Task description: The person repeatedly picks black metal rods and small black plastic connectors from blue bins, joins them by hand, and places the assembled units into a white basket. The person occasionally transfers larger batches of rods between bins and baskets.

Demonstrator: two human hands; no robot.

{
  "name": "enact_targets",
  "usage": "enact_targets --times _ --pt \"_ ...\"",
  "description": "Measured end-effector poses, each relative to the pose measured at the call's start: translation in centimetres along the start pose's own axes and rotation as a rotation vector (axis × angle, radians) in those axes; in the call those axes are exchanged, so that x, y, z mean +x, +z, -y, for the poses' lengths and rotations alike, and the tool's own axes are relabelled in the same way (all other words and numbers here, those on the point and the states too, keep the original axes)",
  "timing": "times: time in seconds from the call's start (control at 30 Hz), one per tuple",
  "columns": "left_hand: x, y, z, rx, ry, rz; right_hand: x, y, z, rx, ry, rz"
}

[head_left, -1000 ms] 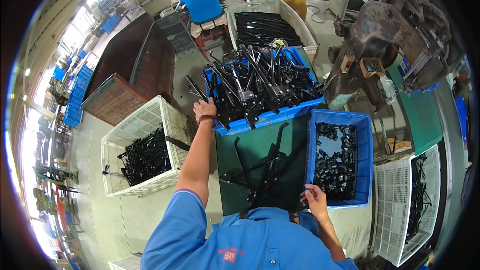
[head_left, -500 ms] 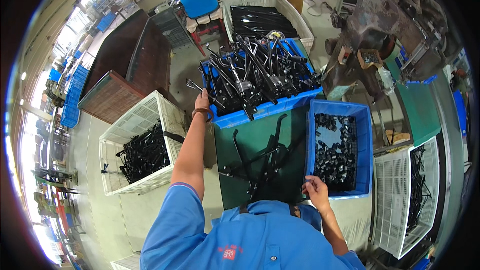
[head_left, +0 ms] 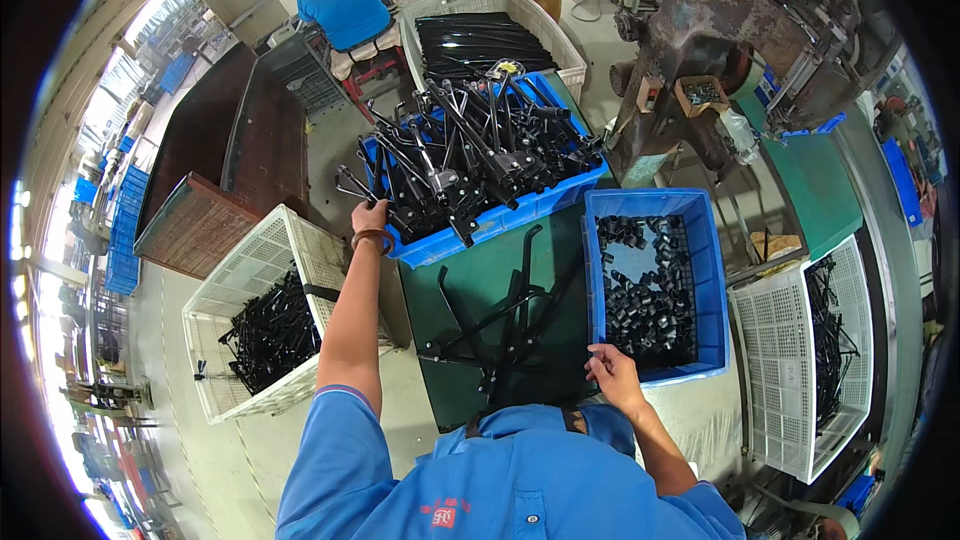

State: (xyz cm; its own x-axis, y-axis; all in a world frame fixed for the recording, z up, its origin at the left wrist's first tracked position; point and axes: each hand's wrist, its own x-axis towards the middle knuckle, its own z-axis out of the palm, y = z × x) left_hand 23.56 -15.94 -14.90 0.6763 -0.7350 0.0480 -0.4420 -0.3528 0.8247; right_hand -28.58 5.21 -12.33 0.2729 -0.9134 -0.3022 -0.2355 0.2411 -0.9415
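My left hand [head_left: 369,216], with a brown bangle at the wrist, reaches out to the near left side of a blue bin [head_left: 505,217] heaped with black metal rod assemblies. Its fingers close on one black rod assembly [head_left: 350,183] that juts over the bin's left edge. My right hand [head_left: 614,374] hovers by the near left corner of a second blue bin [head_left: 711,290], its fingers loosely bent and apart, nothing visible in them. Between the hands, several joined black rods [head_left: 510,312] lie on the green tabletop [head_left: 425,305].
Small black pieces [head_left: 650,315] fill the right blue bin. White crates [head_left: 210,310] [head_left: 775,360] of thin black parts stand on either side. Behind are a white crate [head_left: 570,55] of black strips, a seated person in blue [head_left: 345,2] and a rusty machine [head_left: 695,30].
The whole view has shifted, so the bins and table sit farther left in the picture. Both hands keep nearly the same places relative to the bins.
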Motion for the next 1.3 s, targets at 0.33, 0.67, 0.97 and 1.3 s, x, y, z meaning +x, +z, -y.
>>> enact_targets --times 0.33,0.67,0.97,1.3 --pt "2.1 -0.1 0.6 0.248 0.016 -0.078 3.0 1.5 2.8 -0.17 -0.146 0.004" --pt "-0.5 -3.4 4.3 0.021 0.149 -0.058 5.7 -1.1 3.7 -0.321 -0.289 -0.306" --pt "4.9 -2.7 -0.7 0.056 0.213 0.266 4.4 -2.1 3.0 -0.423 -0.247 -0.219" --pt "4.8 -1.8 -1.3 -0.191 -0.248 0.213 3.3 -2.1 2.8 -0.456 -0.23 -0.254"
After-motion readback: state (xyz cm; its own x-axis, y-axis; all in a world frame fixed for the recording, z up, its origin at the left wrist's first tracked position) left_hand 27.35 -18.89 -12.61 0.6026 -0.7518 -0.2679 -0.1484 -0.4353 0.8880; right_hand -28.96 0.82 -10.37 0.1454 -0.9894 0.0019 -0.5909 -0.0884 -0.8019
